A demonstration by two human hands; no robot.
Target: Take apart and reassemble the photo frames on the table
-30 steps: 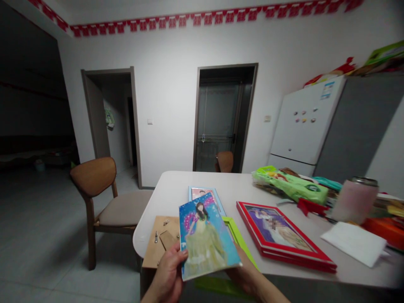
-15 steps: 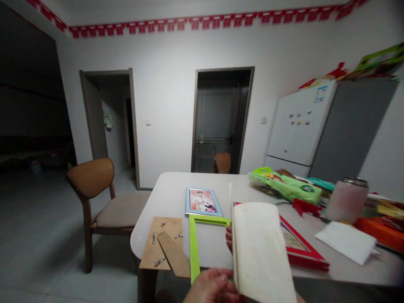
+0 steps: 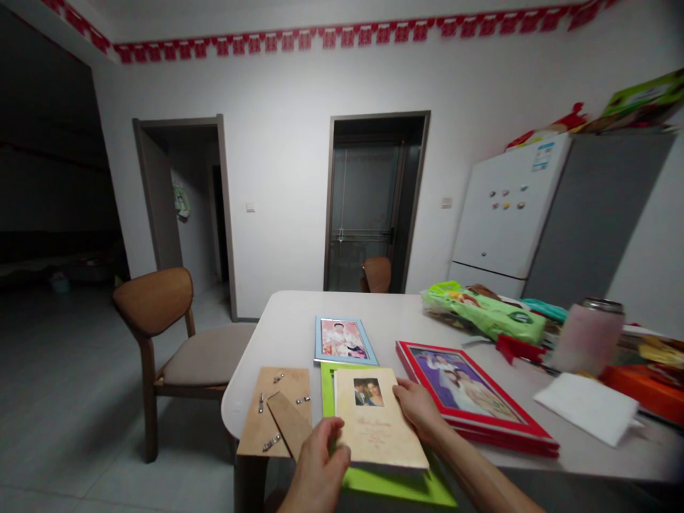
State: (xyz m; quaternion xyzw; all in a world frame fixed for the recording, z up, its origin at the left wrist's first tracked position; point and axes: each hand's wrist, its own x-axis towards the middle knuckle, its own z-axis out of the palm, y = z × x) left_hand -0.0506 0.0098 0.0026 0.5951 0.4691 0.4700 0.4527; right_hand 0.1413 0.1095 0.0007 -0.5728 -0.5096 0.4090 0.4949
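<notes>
A cream photo-frame insert (image 3: 382, 434), with a small picture of two people and faint print, lies face up over the green picture frame (image 3: 368, 481). My right hand (image 3: 420, 407) grips the insert at its upper right edge. Beside the lower left edge is my left hand (image 3: 319, 459), thumb and fingers apart and curved. Left of the frame rests a brown backing board (image 3: 255, 420) with metal clips; its stand leg (image 3: 288, 420) is partly hidden behind my left hand.
A blue-framed picture (image 3: 345, 340) lies farther back. On the right are stacked red picture frames (image 3: 475, 392), a white folded paper (image 3: 588, 406), a pink jar (image 3: 588, 338) and a green packet (image 3: 486, 313). A wooden chair (image 3: 154, 299) stands left of the table (image 3: 288, 313).
The insert has come down from a raised position, blank side facing me, to lie printed side up over the green frame. The red-framed picture is now uncovered. My left hand has shifted left.
</notes>
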